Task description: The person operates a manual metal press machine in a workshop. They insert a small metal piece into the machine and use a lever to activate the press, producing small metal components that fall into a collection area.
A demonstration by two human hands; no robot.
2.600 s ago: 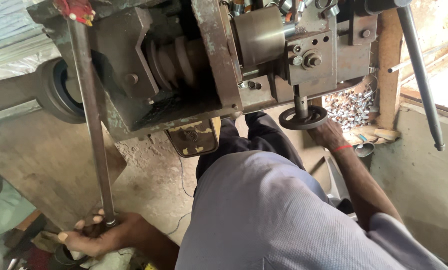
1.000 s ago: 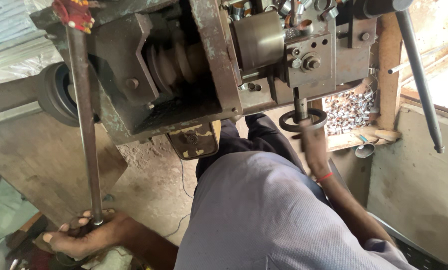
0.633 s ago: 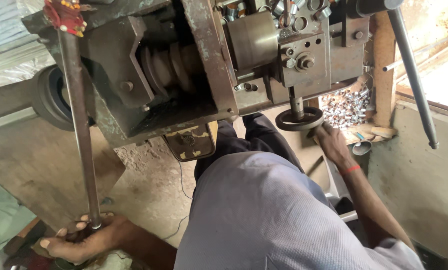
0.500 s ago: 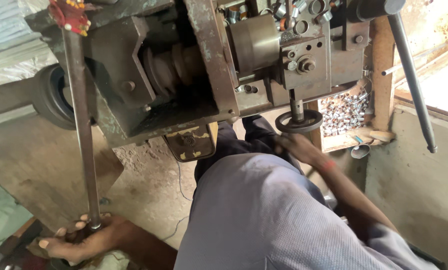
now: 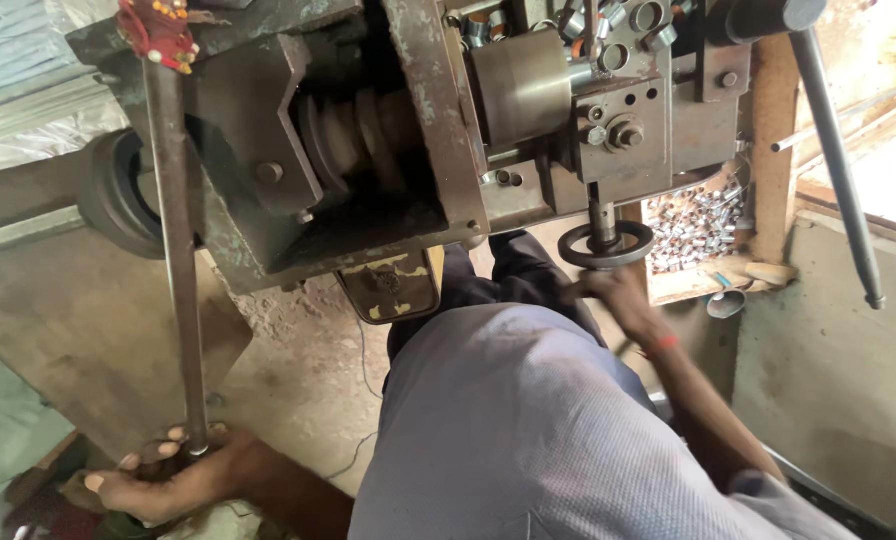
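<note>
I look down over my grey shirt at an old grey lathe-like machine (image 5: 388, 150). My left hand (image 5: 168, 480) grips the lower end of a long metal lever rod (image 5: 178, 260) at the lower left; the rod runs up to a red-topped pivot on the machine. My right hand (image 5: 613, 295) is just below the small round handwheel (image 5: 606, 245) under the tool block, fingers curled at its rim. A red band sits on that wrist.
A wooden tray of several small shiny metal rings (image 5: 698, 225) sits behind the handwheel. A second long lever bar (image 5: 833, 150) slants down at the right. A rubber belt wheel (image 5: 118, 195) is at the left; dusty concrete floor lies below.
My right hand has kept shifting around the handwheel, from its right side to just under it. My left hand stays on the lever rod, which has swung slightly.
</note>
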